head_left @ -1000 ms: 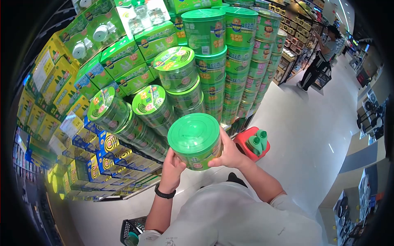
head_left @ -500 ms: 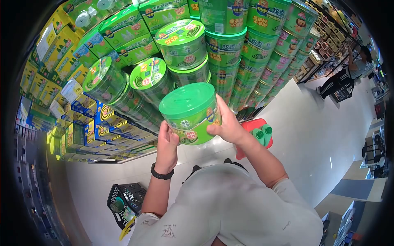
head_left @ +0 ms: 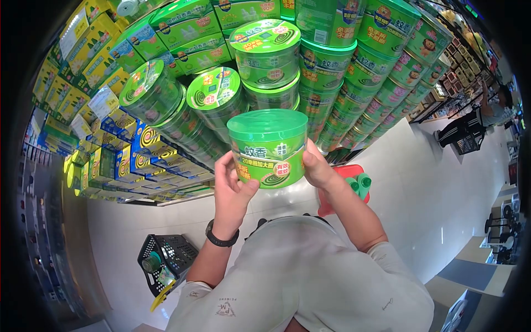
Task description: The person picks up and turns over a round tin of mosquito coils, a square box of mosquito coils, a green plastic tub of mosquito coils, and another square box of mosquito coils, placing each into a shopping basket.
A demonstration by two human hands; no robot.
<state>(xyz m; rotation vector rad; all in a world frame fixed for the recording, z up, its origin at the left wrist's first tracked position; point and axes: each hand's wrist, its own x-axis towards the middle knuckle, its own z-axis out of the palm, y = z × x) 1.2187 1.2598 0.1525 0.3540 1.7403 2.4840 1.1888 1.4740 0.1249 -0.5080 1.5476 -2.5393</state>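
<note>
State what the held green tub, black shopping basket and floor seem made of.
Green tub: probably glossy plastic; its smooth lid shows bright highlights. Black shopping basket: likely rigid plastic, finish unclear, with regular perforations. Floor: perhaps polished tile; it mirrors lights and shows faint seams.

- A pale grey shirt (head_left: 276, 271) is worn, with short, loose sleeves (head_left: 387, 263).
- A black band (head_left: 222, 239) is strapped around the left wrist (head_left: 225, 224).
- A triangular mark (head_left: 225, 309) lettered PM is printed at left, small dark script (head_left: 389, 304) at right.

- Two bare hands (head_left: 232, 185), one green tub (head_left: 267, 149)
- One dark wristband (head_left: 222, 241)
- Two green bottles (head_left: 362, 191), one red container (head_left: 326, 207)
- Two black baskets (head_left: 178, 255)
- One other person (head_left: 492, 112) in the aisle (head_left: 420, 193)
</note>
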